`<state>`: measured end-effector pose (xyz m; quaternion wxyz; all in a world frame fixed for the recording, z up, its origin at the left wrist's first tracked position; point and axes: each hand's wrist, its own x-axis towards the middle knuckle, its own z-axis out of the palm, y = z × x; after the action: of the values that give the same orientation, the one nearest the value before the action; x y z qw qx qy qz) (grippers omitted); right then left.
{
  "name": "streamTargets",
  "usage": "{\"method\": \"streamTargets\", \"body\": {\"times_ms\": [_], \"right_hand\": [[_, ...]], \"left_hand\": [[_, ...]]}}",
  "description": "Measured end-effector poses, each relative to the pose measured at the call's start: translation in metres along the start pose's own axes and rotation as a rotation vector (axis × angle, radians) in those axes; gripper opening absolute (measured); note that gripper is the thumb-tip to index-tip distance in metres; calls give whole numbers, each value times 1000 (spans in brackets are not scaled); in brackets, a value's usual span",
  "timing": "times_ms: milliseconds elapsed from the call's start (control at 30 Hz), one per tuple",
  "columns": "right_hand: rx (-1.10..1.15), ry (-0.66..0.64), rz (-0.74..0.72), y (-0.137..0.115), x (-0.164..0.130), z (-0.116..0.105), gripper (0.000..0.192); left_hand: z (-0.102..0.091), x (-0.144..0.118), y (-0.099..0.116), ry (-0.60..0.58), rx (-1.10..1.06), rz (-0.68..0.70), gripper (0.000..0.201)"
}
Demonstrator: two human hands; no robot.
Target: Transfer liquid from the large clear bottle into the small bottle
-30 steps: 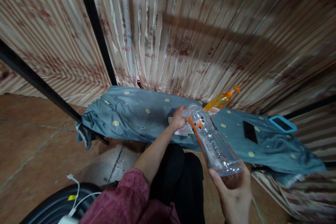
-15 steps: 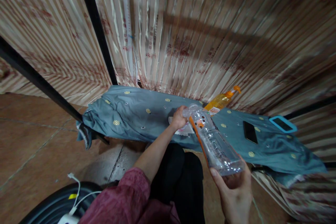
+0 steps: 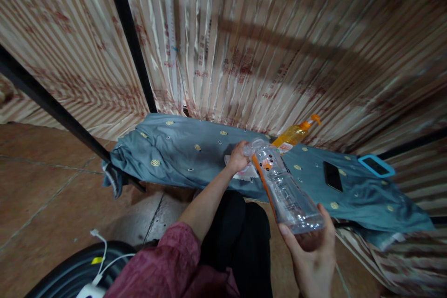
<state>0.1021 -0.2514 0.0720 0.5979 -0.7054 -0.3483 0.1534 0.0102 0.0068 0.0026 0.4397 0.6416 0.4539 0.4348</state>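
Observation:
My right hand [image 3: 312, 253] grips the base of a clear, empty plastic bottle [image 3: 284, 191] with an orange label strip, tilted away from me. My left hand [image 3: 238, 157] is closed around the bottle's neck and cap end, above a low surface covered by a grey-blue cloth [image 3: 181, 151] with gold dots. A small white and pink item [image 3: 246, 173] lies on the cloth just under my left hand.
An orange bottle of liquid [image 3: 293, 134] lies on the cloth behind the clear one. A black phone [image 3: 332, 175] and a blue-framed device [image 3: 376, 165] rest to the right. Striped curtains and black poles stand behind. A white cable and black round object [image 3: 94, 265] sit lower left.
Almost nothing differs; both hands keep their hold on the bottle and it shifts only slightly.

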Motion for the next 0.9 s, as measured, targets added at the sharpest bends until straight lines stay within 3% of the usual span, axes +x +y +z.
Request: {"method": "streamTargets", "body": {"times_ms": [200,900], "right_hand": [[-10,5,-5,-9,-1,2,119],[-21,15,-72,-5,1,0,110]], "left_hand": [[3,2,-3,5,-6,-2,39],[2,2,-4,7,8,21,36]]}}
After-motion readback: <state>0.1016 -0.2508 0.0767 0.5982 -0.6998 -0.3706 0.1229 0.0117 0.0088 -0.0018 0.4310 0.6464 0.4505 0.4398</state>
